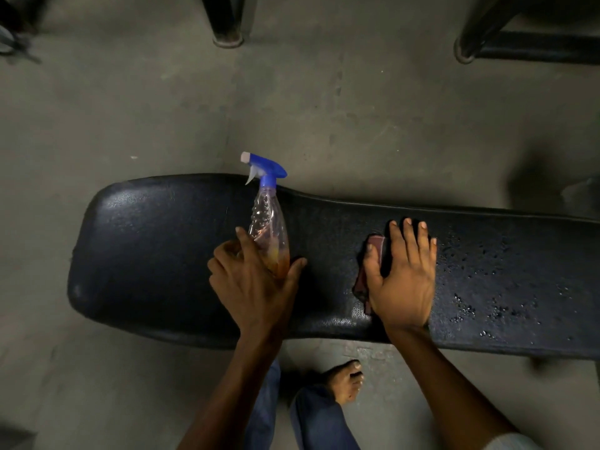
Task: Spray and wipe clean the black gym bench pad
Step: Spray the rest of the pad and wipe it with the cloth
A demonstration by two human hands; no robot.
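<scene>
The black gym bench pad (156, 254) lies across the concrete floor (130, 108), beaded wet toward its right end. On it, the right hand (402, 280), fingers spread, presses a maroon cloth (375, 246) flat. Left of the cloth, the left hand (253, 284) wraps the base of an unlabelled clear spray bottle (268, 219).

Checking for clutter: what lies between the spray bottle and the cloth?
Only bare bench pad lies between the spray bottle and the cloth, in the head view.
</scene>
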